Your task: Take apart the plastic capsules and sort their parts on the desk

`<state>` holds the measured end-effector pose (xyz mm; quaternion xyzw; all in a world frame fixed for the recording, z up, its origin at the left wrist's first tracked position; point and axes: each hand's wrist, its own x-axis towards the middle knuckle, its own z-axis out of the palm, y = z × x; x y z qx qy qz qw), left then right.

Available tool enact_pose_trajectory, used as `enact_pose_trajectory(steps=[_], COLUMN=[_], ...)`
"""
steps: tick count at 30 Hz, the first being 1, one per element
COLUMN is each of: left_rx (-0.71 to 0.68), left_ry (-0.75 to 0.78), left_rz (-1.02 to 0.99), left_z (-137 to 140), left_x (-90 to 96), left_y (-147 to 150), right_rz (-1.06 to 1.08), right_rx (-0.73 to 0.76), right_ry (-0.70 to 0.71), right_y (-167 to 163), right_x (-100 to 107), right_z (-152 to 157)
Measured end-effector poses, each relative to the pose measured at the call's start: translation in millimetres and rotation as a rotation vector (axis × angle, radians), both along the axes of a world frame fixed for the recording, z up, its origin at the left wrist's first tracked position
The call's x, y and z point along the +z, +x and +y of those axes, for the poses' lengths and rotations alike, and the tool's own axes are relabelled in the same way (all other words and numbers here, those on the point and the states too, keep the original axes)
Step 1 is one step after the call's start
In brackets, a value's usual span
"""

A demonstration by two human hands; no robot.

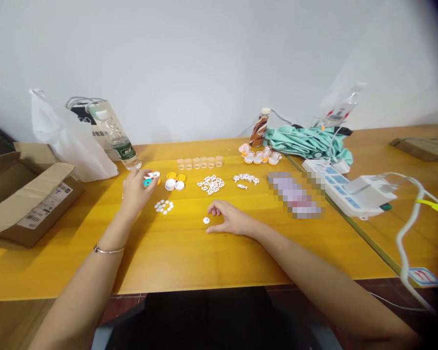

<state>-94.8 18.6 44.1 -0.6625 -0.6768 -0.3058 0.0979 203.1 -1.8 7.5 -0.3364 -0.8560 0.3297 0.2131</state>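
Note:
My left hand (136, 189) is at a small group of round caps on the table, its fingers closed around a teal cap (148, 183). White caps (156, 174) lie right beside its fingertips. My right hand (231, 218) rests near the middle of the table, thumb and curled fingers apart. A small white disc (206, 220) lies on the table by the gap between them. More yellow caps (171, 175) and white caps (170, 184) sit to the right of my left hand. Several thin white discs (164, 207) are scattered in front of it.
Clear cups (200, 163) stand in a row behind white cut-out pieces (210, 184) and smaller white pieces (246, 179). Assembled orange-and-clear pieces (259, 156) are near a brown bottle (260, 128). A cardboard box (32, 204) and water bottle (119, 143) stand left; a power strip (345, 189) lies right.

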Motion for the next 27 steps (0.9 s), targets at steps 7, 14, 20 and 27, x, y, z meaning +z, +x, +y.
enact_pose_trajectory(steps=[7, 14, 20, 27], left_rx=[-0.828, -0.95, -0.947, -0.962], left_ry=[-0.319, -0.373, -0.36, -0.339], left_rz=[0.06, 0.098, 0.109, 0.092], left_z=[-51, -51, -47, -48], left_x=[1.1, -19.0, -21.1, -20.5], left_y=[85, 95, 93, 93], right_rz=[0.318, 0.274, -0.079, -0.219], right_rx=[-0.246, -0.875, -1.128, -1.21], right_ry=[0.039, 0.324, 0.481, 0.451], right_y=[5, 53, 78, 78], right_x=[2, 10, 13, 2], right_z=[12, 89, 155, 184])
